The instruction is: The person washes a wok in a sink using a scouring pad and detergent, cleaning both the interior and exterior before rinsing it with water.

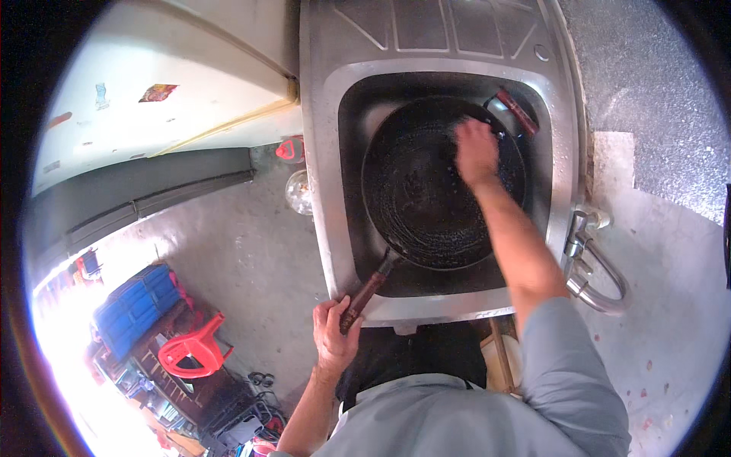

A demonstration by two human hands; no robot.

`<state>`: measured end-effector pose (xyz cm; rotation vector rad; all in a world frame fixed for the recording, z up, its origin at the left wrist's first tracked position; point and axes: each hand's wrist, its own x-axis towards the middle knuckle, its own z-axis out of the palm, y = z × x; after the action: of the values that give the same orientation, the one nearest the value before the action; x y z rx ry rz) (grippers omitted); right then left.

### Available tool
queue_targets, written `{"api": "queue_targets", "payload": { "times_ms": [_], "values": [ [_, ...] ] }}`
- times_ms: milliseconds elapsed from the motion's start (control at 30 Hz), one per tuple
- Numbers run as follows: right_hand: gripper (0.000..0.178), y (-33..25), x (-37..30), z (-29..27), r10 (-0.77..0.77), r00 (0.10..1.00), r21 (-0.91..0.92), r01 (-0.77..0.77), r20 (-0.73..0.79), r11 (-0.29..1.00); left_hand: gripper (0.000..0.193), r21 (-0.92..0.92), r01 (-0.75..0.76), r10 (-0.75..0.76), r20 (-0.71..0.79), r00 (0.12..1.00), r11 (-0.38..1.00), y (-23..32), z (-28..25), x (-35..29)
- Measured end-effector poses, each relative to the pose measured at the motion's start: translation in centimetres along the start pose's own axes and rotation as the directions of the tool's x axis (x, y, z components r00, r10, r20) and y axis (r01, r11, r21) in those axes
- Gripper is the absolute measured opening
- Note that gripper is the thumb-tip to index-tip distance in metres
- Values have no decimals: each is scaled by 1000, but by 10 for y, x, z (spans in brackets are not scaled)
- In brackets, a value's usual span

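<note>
At the lower middle of the frame, nearest to the camera, a grey shirt sleeve [567, 373] is seen. Just above it, at the lower centre, the left hand [333, 329] is closed around the reddish-brown handle [364, 295] of a large black pan [426, 198]. The handle is held firmly, probably so that the pan is kept steady and does not turn. The pan is laid in the basin of a steel sink [324, 152] at the upper centre, and it is tilted a little, because its handle is rested over the front rim.

The right hand [476, 152] is pressed on the inner side of the pan, at its upper right part. The fingers are bent downward; whether something like a sponge is gripped under them cannot be told. A small round vessel [509, 114] is lying behind the pan in the upper right corner of the basin. A curved tap [590, 270] is fixed at the right of the sink. At the lower left, a red plastic stool [194, 346] is standing on the floor.
</note>
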<state>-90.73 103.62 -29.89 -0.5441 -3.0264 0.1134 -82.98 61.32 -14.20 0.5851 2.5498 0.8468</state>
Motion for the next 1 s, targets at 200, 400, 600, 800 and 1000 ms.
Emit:
{"api": "queue_targets", "payload": {
  "times_ms": [200,400,600,800,1000],
  "values": [
    [36,-60,-141,-35,-140,812,353,-86,567,932,54,10,19,-19,-17,1000,1000,-1,-4,-6],
    [36,-86,-32,-4,-191,969,449,104,154,887,53,-4,-9,9,-10,1000,1000,1,0,2],
    [41,-52,-104,-13,-366,883,445,212,295,870,52,-21,11,-12,-7,1000,1000,-5,-2,-3],
    [33,-21,-66,-7,183,982,356,-187,43,916,52,-41,7,-6,22,1000,999,-2,0,-1],
    [36,-51,-59,1,-166,983,492,106,78,864,53,-13,7,-7,15,1000,1000,-1,-4,-3]
  ]
}}
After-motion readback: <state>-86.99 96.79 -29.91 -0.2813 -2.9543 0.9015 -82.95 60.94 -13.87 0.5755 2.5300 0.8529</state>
